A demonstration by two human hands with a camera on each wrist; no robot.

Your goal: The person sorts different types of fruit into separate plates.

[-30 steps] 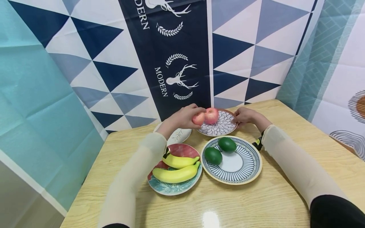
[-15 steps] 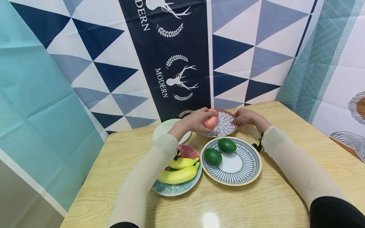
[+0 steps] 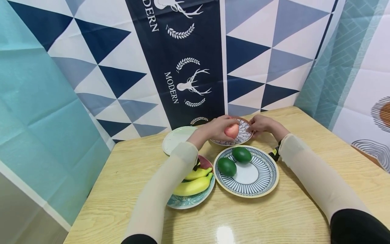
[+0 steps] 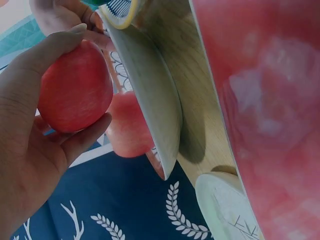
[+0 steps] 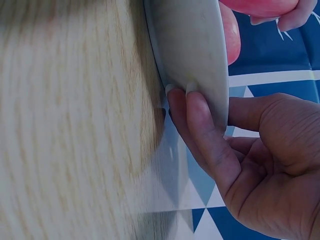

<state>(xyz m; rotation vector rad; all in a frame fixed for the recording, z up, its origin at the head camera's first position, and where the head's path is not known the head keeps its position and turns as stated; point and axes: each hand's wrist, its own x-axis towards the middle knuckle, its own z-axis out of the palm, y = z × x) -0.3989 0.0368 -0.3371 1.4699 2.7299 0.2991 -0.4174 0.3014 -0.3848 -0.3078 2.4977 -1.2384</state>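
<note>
My left hand (image 3: 217,128) grips a red apple (image 3: 232,130) between thumb and fingers, above the petal-patterned plate (image 3: 244,133). In the left wrist view, this apple shows apart from a second apple (image 4: 129,125) resting on the plate. The head view mostly hides that second apple behind my left hand. With the thumb on top and fingertips underneath, my right hand (image 3: 262,124) pinches the plate's right rim. The right wrist view shows the plate's pale underside (image 5: 192,55) and my bent fingers (image 5: 207,127) against it.
Nearer the front, a blue-striped plate (image 3: 266,183) holds two dark green oval fruits (image 3: 226,166). Left of it, a red and teal plate (image 3: 184,202) carries two bananas (image 3: 195,186). A pale plate (image 3: 175,137) stands back left. Patterned cloth (image 3: 195,51) hangs behind the table.
My left hand has carried its apple to the right, across the petal-patterned plate and past the other apple. My right hand has stayed at the plate's rim.
</note>
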